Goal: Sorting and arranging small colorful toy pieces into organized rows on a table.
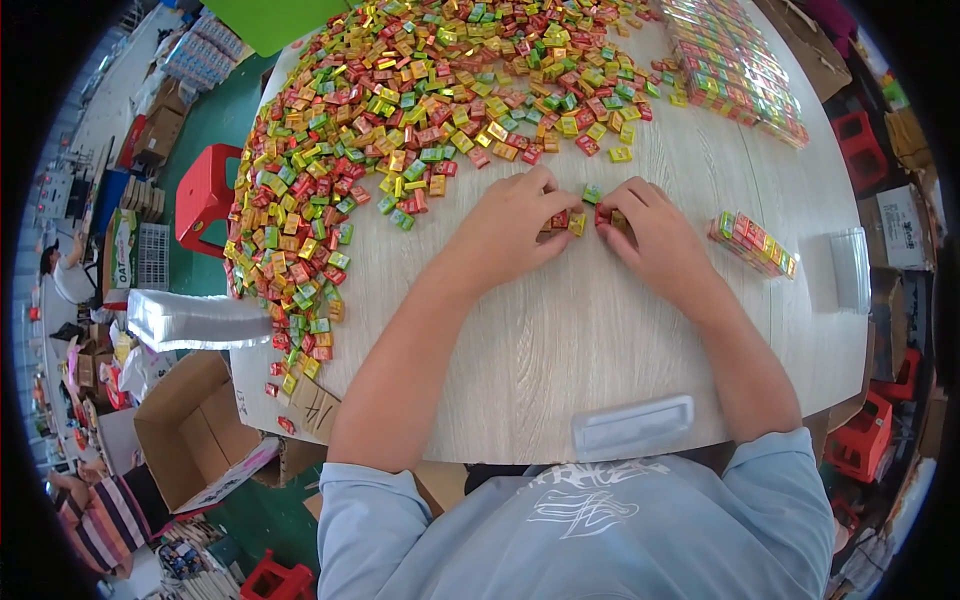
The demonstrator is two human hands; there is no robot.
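My left hand (508,228) is closed round a few small wrapped candies (576,224), red and yellow ones showing at its fingertips. Just across from it, my right hand (655,238) has its fingers curled on candies too, a red one (601,214) visible at the tips; its fingers partly hide the rest. Between the two hands, slightly farther off, lies a green candy (592,193). A large heap of red, yellow, green and orange candies (430,100) spreads over the far and left table. To the right sits a filled block of candies (752,245) in rows.
Many packed clear trays of candies (735,70) lie at the far right. An empty clear plastic tray (634,427) rests at the table's (520,370) near edge. Stacked clear trays (195,320) jut out at left, above an open carton (195,430). Another clear tray stack (850,272) stands right.
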